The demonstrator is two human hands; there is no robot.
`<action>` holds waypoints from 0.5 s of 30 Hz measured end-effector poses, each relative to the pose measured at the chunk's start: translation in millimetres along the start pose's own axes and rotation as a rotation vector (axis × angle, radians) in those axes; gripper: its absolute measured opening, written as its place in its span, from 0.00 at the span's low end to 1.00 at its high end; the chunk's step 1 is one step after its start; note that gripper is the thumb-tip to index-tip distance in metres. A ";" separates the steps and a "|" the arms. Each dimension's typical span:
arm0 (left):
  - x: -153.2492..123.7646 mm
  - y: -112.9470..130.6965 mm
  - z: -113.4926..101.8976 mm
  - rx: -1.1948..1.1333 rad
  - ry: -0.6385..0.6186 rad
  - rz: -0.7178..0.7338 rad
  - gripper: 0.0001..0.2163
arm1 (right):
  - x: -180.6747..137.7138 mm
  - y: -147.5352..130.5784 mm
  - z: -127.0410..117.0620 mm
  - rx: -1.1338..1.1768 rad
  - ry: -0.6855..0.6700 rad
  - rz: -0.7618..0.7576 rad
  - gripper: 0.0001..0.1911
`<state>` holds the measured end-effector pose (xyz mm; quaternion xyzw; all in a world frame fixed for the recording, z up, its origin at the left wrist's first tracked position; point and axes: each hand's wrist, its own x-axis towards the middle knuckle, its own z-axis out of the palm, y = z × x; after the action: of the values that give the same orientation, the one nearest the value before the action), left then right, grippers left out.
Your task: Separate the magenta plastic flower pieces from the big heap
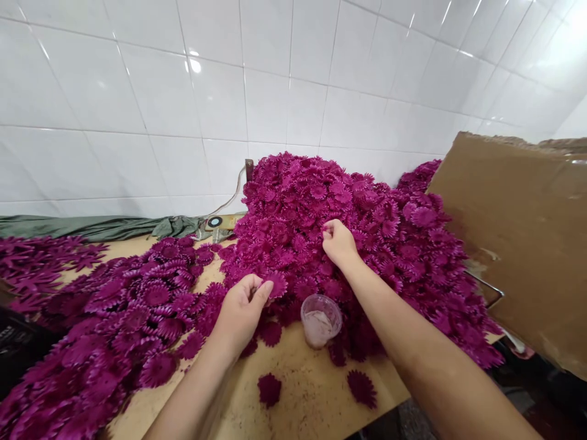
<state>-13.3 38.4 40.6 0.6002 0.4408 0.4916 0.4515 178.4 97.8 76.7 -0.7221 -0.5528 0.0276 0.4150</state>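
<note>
My left hand (245, 300) pinches a magenta artificial flower (277, 285) between thumb and fingers, at the front of a tall heap of the same flowers (302, 189). Farther back and to the right, my right hand (338, 241) reaches into the face of the heap, its fingertips closed on a magenta flower (324, 230) that shows only in part. Between my forearms stands a clear plastic cup (321, 319) with whitish stuff inside. Two loose flowers, one (269, 390) to the left and one (362, 388) to the right, lie on the tabletop in front.
A second flower pile (123, 318) spreads over the left of the tan table (312, 406). Green cloth (114, 227) runs along the tiled wall (270, 110), near a yellowish device (220, 222). At right leans a large cardboard sheet (518, 244); a dark object (21, 348) sits at left.
</note>
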 end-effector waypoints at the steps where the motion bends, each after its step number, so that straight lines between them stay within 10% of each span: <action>1: 1.8 -1.8 -1.4 -0.021 0.022 -0.018 0.15 | -0.3 2.3 -2.2 0.011 -0.016 -0.028 0.15; 6: 12.1 -11.8 3.5 -0.130 0.032 -0.092 0.18 | -43.1 -19.9 -7.4 0.201 -0.290 -0.261 0.06; 10: 10.5 -14.9 8.7 -0.197 -0.023 -0.121 0.20 | -69.6 -38.2 -1.3 0.477 -0.734 -0.143 0.06; 15: 5.9 -13.3 8.4 -0.269 -0.066 -0.162 0.21 | -67.5 -33.5 5.4 0.713 -0.836 -0.051 0.10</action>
<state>-5.4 46.0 27.9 0.5127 0.4028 0.4883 0.5800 123.5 46.9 66.1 -0.4505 -0.6444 0.4875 0.3796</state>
